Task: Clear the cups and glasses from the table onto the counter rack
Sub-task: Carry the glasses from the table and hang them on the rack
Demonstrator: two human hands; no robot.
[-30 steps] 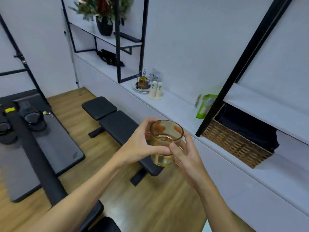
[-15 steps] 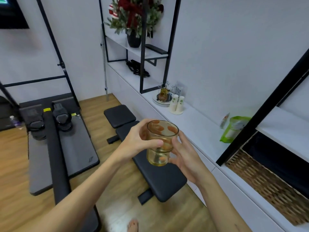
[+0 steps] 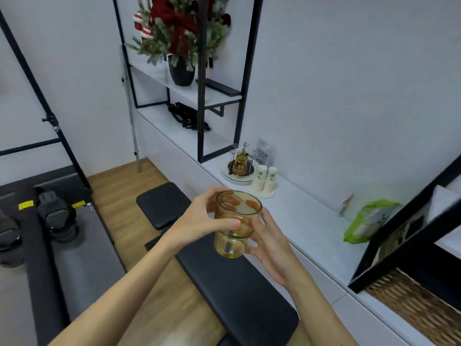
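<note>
An amber glass (image 3: 235, 236) is upright in front of me, above a black bench. My left hand (image 3: 197, 219) wraps its left side, thumb across the front. My right hand (image 3: 268, 239) cups its right side and base. Farther back on the white counter (image 3: 304, 221) stands a wire cup rack (image 3: 243, 158) on a round plate, with one amber glass (image 3: 240, 164) hung upside down on it. The rack is well beyond the held glass, up and slightly right.
Two white paper-cup stacks (image 3: 265, 179) stand right of the rack. A green bag (image 3: 369, 221) and a wicker basket (image 3: 411, 308) lie further right. A black shelf frame (image 3: 200, 96) rises left of the rack. The padded bench (image 3: 224, 270) runs between me and the counter.
The view has swung left and moved closer along the counter, so the rack appears larger and nearer. Both hands still hold the glass the same way.
</note>
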